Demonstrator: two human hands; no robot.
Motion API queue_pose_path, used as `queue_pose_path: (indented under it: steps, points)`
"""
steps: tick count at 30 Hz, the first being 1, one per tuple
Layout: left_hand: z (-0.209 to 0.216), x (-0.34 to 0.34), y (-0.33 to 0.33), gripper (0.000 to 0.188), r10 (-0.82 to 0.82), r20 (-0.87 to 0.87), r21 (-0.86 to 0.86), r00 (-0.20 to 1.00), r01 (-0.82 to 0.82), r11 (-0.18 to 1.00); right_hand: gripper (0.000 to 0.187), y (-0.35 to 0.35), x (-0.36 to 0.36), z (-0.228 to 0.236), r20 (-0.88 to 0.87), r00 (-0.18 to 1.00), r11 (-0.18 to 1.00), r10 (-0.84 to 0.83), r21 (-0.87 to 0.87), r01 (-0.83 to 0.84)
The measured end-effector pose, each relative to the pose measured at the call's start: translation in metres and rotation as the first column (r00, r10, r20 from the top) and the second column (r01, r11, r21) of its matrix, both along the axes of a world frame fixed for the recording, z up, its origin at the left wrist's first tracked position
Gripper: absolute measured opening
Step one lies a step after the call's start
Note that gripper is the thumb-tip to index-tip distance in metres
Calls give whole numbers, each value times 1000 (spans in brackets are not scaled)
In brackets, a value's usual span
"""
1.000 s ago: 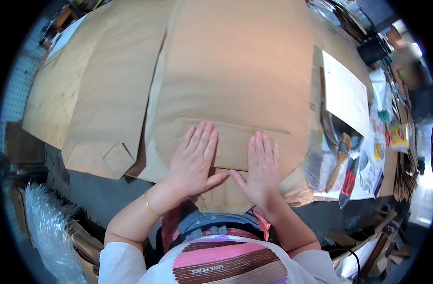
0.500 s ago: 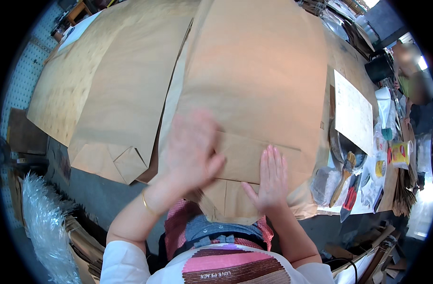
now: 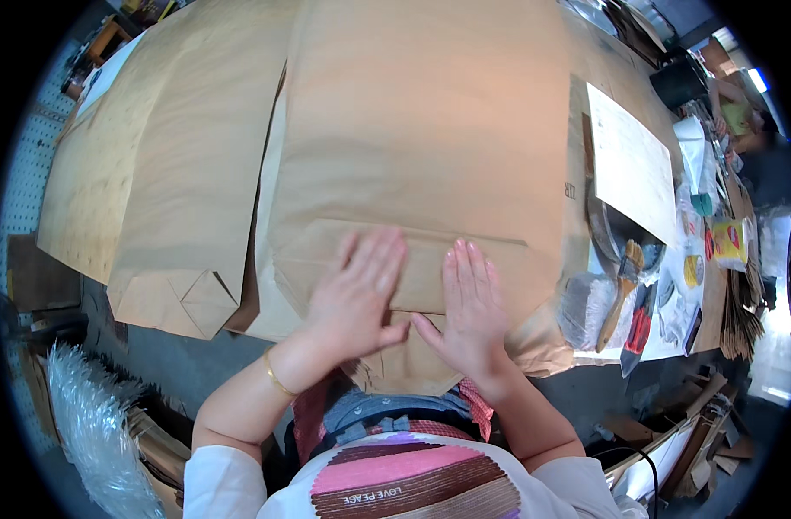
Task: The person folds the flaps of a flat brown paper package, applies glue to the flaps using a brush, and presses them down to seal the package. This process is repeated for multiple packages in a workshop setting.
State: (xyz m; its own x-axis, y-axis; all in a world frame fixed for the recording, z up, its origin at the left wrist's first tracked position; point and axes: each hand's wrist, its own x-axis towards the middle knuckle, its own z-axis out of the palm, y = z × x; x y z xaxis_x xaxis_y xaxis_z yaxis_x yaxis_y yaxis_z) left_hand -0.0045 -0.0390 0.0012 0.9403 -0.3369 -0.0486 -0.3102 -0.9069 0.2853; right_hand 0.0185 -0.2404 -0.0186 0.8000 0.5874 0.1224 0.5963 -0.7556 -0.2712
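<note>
A large brown kraft paper bag [image 3: 421, 130] lies flat in front of me, its near end folded into flaps. My left hand [image 3: 361, 290] rests palm down on the left of the folded end, its fingers extended and slightly blurred. Beside it, my right hand [image 3: 469, 303] presses flat on the same fold, fingers pointing away from me. Both thumbs angle inward and almost meet over the crease. A loose folded flap [image 3: 408, 368] hangs toward my lap below the hands. What lies under my palms is hidden.
Another folded kraft bag [image 3: 192, 199] lies to the left. On the right are a white board [image 3: 629, 164], a round metal pan [image 3: 605, 229], a wooden-handled brush [image 3: 625, 281] and a red-handled knife [image 3: 641, 333]. Clear plastic strands [image 3: 93, 424] stand at lower left. Another person works at far right.
My left hand, blurred half a second ago, has moved rightward over the fold and now lies flatter beside my right hand. My right hand stays on the bag. The whole view has shifted slightly.
</note>
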Motion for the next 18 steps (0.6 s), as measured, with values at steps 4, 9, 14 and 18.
queue_pose_path:
  steps: [4, 9, 14, 18]
  points:
    - [31, 4, -1, 99, 286, 17, 287, 958, -278, 916, 89, -35, 7, 22, -96, 992, 987, -85, 131, 97]
    - [15, -7, -68, 56, -215, 482, 222, 849, 118, 968, 73, -59, 9, 59, -9, 973, 849, -232, 486, 208]
    - [17, 40, -68, 16, -62, 306, 224, 950, -8, 975, 56, -43, 32, 55, 3, 998, 884, -60, 464, 52]
    - [58, 0, 41, 12, -50, 224, 105, 973, 27, 994, 50, -15, 40, 37, -341, 940, 748, -17, 619, 238]
